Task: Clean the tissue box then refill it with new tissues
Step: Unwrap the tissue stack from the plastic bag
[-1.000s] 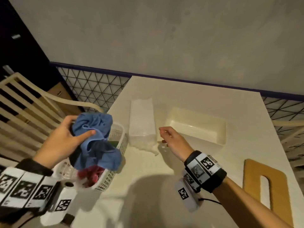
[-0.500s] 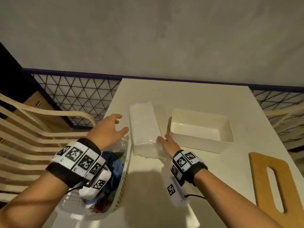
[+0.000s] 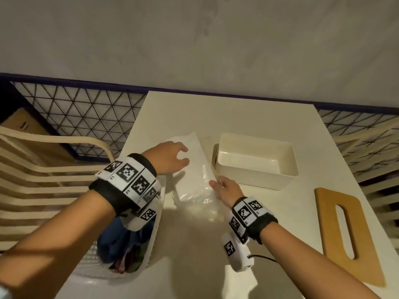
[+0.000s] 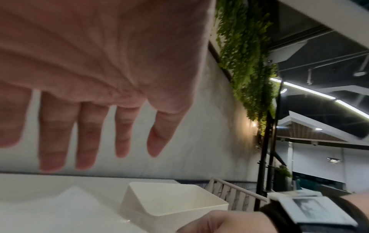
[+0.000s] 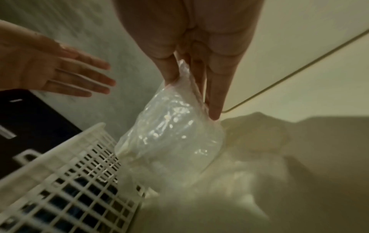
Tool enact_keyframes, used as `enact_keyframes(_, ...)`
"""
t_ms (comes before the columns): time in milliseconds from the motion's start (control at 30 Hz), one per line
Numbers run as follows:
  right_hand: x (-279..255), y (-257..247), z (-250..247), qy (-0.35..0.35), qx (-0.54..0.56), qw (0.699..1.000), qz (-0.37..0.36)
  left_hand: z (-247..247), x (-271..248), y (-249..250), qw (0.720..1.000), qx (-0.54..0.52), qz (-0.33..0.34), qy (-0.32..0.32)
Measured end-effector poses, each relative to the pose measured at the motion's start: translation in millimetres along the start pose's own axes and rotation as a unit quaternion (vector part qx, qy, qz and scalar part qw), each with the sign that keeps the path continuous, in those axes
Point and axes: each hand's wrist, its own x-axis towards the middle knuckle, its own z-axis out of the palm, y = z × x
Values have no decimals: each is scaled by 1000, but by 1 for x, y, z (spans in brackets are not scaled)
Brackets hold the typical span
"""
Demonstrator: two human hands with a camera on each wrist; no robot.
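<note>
My left hand (image 3: 170, 157) has let go of the blue cloth (image 3: 121, 236); a second ago I held it bunched above the white basket (image 3: 151, 253), now it lies inside, at the near left of the table (image 3: 237, 113). Left hand has since moved right and far, fingers spread and loose, and hovers over the far end of the tissue pack (image 3: 194, 169). My right hand (image 3: 226, 188), which hung loose above the table near the pack, has dropped to its near end; the grip now pinches the clear wrapper (image 5: 171, 134) between thumb and fingers, plastic pulled up taut. My view has swung right.
</note>
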Motion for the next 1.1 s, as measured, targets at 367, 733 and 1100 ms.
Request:
enact_keyframes(367,-77,63,-72,-57,15,998,-19,83,-37,49,967,181,143,-110)
enact_keyframes(733,-128,133,-125,-125,-38,991,-14,198,-50,128,894,373,234,-79)
enact_keyframes(1100,-163,175,-146,32,158,986,37,213,-66,119,938,303,162,40)
